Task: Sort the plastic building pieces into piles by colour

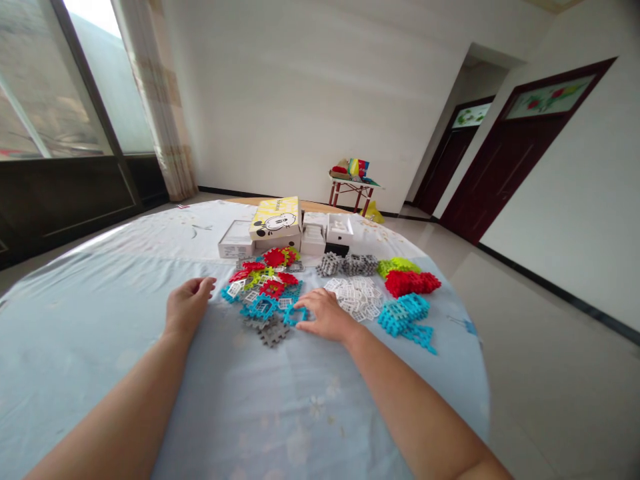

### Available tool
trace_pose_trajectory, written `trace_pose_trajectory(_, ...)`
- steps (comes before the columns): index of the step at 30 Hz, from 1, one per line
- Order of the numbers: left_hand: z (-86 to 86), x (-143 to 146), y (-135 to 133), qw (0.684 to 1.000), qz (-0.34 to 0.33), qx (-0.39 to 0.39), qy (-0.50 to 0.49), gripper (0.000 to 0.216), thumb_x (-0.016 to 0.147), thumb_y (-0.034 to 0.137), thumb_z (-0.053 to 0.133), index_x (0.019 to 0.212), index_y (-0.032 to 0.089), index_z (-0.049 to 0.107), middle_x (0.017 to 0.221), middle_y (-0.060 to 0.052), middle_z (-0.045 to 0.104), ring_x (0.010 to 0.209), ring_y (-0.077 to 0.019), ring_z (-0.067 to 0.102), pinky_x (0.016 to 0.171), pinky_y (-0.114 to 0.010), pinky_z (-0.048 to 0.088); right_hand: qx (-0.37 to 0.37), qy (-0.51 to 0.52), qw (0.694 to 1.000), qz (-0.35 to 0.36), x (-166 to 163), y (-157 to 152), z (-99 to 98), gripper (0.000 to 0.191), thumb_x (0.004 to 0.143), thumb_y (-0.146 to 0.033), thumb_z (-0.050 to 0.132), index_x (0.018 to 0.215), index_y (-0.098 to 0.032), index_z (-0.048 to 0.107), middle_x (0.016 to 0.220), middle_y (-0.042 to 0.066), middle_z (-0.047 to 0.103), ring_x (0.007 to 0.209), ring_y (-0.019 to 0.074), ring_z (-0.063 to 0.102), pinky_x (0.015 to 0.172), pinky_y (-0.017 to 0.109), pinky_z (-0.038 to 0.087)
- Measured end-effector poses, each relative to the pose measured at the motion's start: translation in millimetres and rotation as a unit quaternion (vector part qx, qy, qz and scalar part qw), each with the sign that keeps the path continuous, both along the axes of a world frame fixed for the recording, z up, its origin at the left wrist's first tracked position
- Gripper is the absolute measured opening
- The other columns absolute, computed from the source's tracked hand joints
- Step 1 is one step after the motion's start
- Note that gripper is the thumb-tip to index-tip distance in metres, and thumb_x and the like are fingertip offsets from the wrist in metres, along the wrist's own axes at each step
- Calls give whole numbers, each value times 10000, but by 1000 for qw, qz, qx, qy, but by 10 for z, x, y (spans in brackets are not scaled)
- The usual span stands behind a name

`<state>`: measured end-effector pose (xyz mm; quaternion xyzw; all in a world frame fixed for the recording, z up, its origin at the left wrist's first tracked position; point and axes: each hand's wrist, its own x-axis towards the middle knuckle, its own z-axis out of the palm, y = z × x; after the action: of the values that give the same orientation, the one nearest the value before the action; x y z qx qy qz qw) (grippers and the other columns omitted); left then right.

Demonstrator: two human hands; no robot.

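Observation:
A mixed heap of plastic interlocking tiles (265,287), red, blue, white, green and grey, lies mid-table. My right hand (325,313) rests at the heap's right edge, thumb and fingers pinched on a blue tile (291,316). A grey tile (274,331) lies just in front of it. My left hand (189,303) lies on the cloth left of the heap with fingers curled loosely, holding nothing that I can see. To the right sit sorted piles: white (357,297), blue (404,317), red (413,283), green (397,266) and grey (347,265).
A round table under a light blue cloth (100,320). Behind the tiles stand a yellow cartoon box (277,218) and several white boxes (235,240). The table's right edge drops to a tiled floor. A small red-legged table (353,187) with toys stands by the far wall.

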<state>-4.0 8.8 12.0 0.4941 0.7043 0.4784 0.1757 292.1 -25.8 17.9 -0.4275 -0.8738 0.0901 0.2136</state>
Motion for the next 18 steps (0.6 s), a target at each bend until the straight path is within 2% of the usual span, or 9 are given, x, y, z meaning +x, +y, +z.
trace_pose_trajectory(3,13,8,-6,1000,1,-5,4,374,667,437,504,827,141,667,704,-58,670,623,-176,586,637,-276,446,-11,-14,1000,-7,-12,10,-25,434,658,-393,692,1051,-231,602,1102,53,594,1065,233,449,887,375,292)
trace_pose_trajectory(6,12,6,3,1000,3,-10,9,378,663,444,505,827,143,665,687,-53,665,631,-184,587,641,-282,447,-25,-37,999,-14,-29,-1,-30,410,667,-403,679,1038,-243,604,1075,42,609,1048,232,462,879,371,293)
trace_pose_trajectory(10,-7,-19,37,1000,3,-15,15,376,660,452,501,825,155,660,657,-40,654,646,-194,595,658,-291,450,-9,-40,999,-36,14,-27,61,453,663,-431,675,1073,-265,578,1084,25,603,1031,229,471,870,359,307)
trace_pose_trajectory(14,-33,-44,66,1000,6,-18,25,372,651,472,499,808,176,660,624,-31,646,656,-214,603,678,-317,454,15,-28,994,-103,226,-51,263,502,689,-508,630,1117,-256,555,1072,40,596,1019,222,475,870,334,319)
trace_pose_trajectory(18,-45,-55,83,999,14,-18,32,369,652,498,490,801,206,659,635,-21,653,676,-224,606,669,-323,459,32,-43,980,-189,621,-105,438,490,707,-518,604,1112,-245,568,1015,55,607,999,230,475,860,339,311)
